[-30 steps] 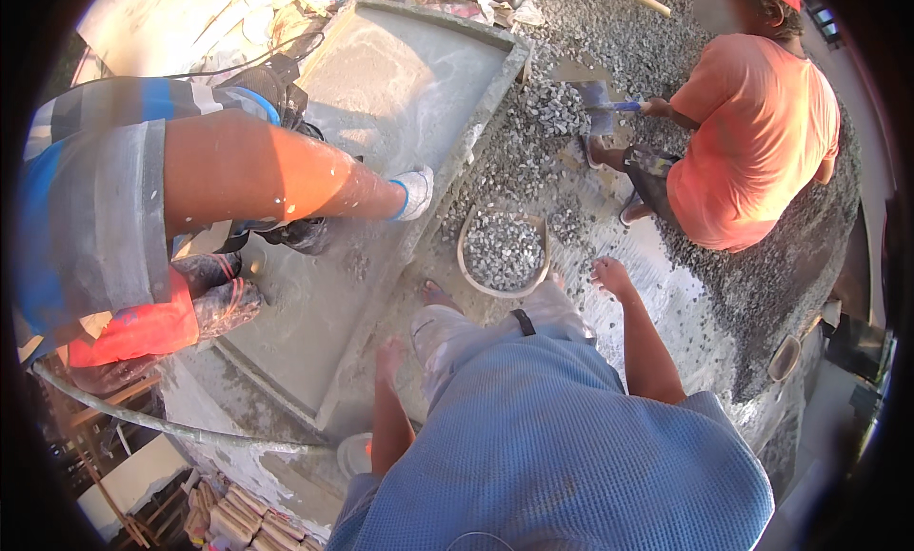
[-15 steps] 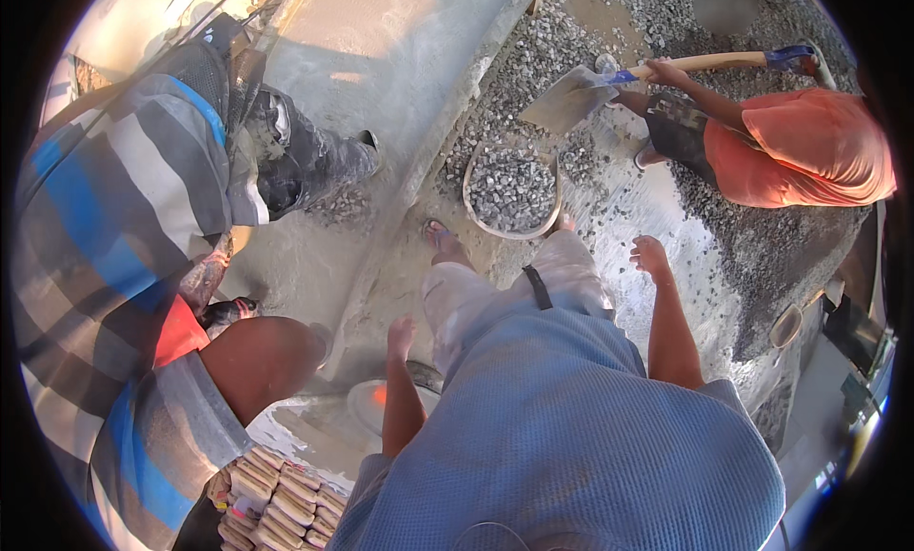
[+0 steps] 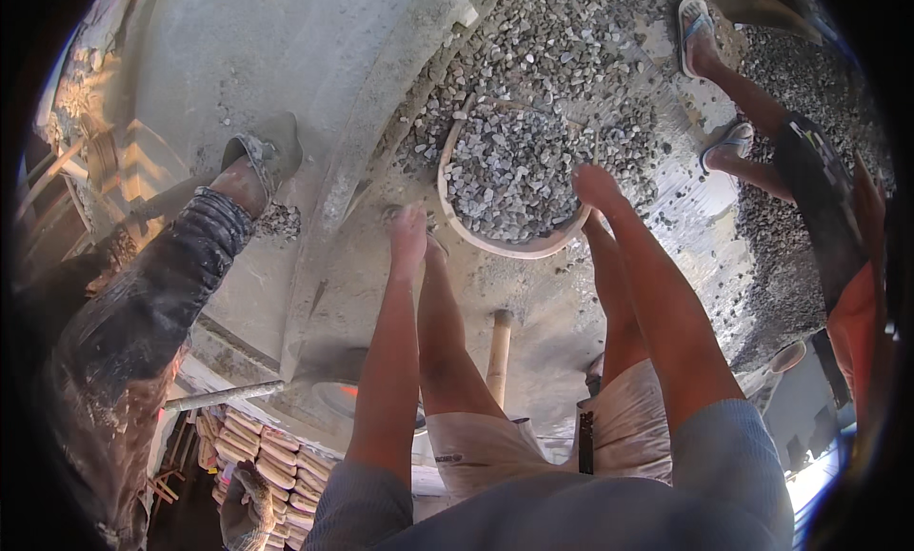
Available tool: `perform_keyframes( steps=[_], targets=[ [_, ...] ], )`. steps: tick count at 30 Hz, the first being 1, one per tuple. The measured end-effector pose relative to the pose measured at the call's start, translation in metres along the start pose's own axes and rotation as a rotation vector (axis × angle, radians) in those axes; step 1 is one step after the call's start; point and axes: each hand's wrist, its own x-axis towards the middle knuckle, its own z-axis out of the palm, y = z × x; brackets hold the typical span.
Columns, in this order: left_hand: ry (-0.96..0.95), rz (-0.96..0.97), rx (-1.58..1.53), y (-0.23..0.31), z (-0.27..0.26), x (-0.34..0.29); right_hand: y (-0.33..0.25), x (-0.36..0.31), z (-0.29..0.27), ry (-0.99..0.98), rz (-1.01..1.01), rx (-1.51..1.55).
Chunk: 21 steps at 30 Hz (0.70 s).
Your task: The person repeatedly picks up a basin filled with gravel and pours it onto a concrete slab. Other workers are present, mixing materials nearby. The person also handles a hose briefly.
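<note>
A round pale-rimmed tub (image 3: 514, 249), heaped with grey gravel (image 3: 514, 175), stands on the ground ahead of my feet. At its right edge, my right hand (image 3: 596, 186) is closed on the rim; its fingertips are hidden. My left hand (image 3: 408, 232) hangs just left of the tub, apart from the rim. Its fingers are too blurred to tell whether they are curled or straight, and nothing shows in it. I am bent forward, with both arms reaching down on either side of my bare lower legs.
Loose gravel (image 3: 562, 37) lies around and beyond the tub. A raised concrete edge (image 3: 347, 161) runs along its left. One person's booted leg (image 3: 205, 227) is at left; another person's sandalled foot (image 3: 728, 147) is at right. A wooden post (image 3: 499, 351) and stacked bags (image 3: 276, 456) are nearer me.
I have bent down, and both hands have moved forward toward the tub, the right one onto its rim. The person at right with the shovel has shifted; the shovel is out of sight.
</note>
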Motion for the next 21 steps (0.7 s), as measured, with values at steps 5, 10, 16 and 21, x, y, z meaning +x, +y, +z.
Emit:
perform_keyframes(
  steps=[5,10,16,21],
  targets=[
    [0.217,-0.105,-0.051,-0.038,0.113,0.111,-0.065,0.16,0.011,0.43,-0.147,-0.065],
    [0.284,-0.132,-0.096,-0.061,0.135,0.075,-0.036,0.173,0.033,0.358,-0.235,-0.562],
    [0.142,-0.28,-0.28,-0.096,0.086,-0.031,-0.049,0.02,-0.117,-0.448,-0.095,0.102],
    [0.01,-0.214,-0.286,-0.098,0.032,-0.077,-0.075,-0.088,-0.443,0.349,-0.23,-0.012]
  ],
)
